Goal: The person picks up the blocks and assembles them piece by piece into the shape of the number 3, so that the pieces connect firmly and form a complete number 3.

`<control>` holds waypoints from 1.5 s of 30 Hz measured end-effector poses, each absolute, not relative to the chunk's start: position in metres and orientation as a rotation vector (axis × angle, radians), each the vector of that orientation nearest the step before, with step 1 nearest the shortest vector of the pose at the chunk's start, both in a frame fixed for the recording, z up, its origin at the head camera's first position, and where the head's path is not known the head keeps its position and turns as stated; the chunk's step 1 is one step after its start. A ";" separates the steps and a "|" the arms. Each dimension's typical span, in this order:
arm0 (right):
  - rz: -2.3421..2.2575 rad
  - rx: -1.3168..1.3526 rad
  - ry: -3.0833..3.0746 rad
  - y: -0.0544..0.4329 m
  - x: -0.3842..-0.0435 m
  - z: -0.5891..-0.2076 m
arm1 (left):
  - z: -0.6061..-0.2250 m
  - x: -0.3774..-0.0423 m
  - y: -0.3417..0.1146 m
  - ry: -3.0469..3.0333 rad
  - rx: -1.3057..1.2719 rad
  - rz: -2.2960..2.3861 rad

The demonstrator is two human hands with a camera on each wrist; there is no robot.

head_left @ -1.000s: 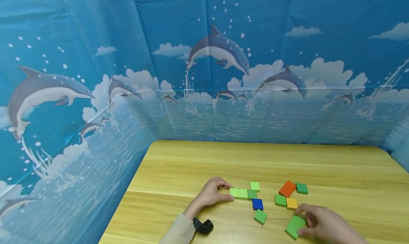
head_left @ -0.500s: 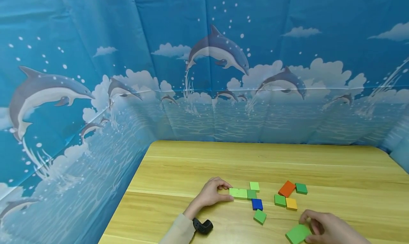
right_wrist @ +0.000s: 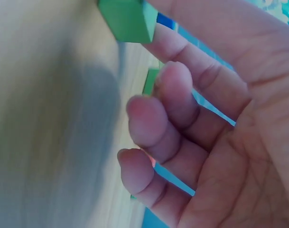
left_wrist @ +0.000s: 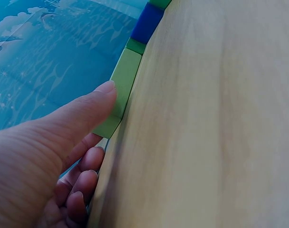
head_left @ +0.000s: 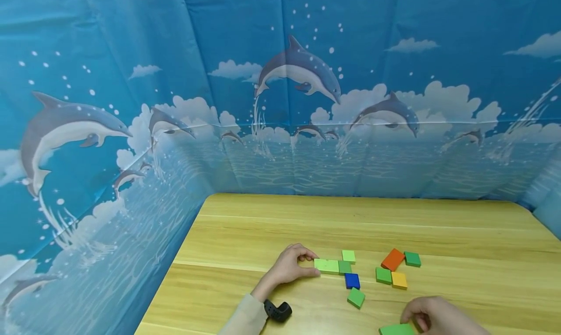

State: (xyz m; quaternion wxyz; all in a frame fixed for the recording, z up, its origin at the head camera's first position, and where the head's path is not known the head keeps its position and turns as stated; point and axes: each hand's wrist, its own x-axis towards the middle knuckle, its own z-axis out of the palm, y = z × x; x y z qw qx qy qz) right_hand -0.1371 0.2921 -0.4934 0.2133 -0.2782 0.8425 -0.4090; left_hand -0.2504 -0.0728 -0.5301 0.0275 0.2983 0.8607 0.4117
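At the left of the block group, my left hand [head_left: 294,266] pinches the end of a light green rectangular block [head_left: 326,266]. The left wrist view has the thumb along that block's side [left_wrist: 125,85], with the other fingers curled behind it. A small green block [head_left: 345,267] touches its right end, and a blue block [head_left: 352,281] sits just below that one. Near the bottom edge of the head view, my right hand [head_left: 438,318] holds a larger green block [head_left: 396,329], partly cut off by the frame. Thumb and index finger grip this block [right_wrist: 127,21] in the right wrist view.
Around them lie a pale green square [head_left: 348,256], a tilted green block [head_left: 356,298], an orange-red block [head_left: 393,259], a dark green block [head_left: 412,259], another green block [head_left: 383,275] and a yellow block [head_left: 399,280]. The wooden table [head_left: 263,218] meets a dolphin-print curtain [head_left: 280,164].
My right hand has drawn the larger green block toward the near edge, away from the yellow block, turning it along the way. The left hand has stayed in place.
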 end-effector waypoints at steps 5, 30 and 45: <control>-1.061 -0.807 2.391 0.272 -0.134 -0.491 | -0.531 -0.251 -0.073 2.666 0.919 1.254; -0.795 -0.921 2.728 0.168 -0.138 -0.488 | -0.532 -0.253 -0.073 2.667 0.937 1.251; -0.821 -0.939 2.761 0.162 -0.149 -0.489 | -0.531 -0.253 -0.074 2.689 0.967 1.237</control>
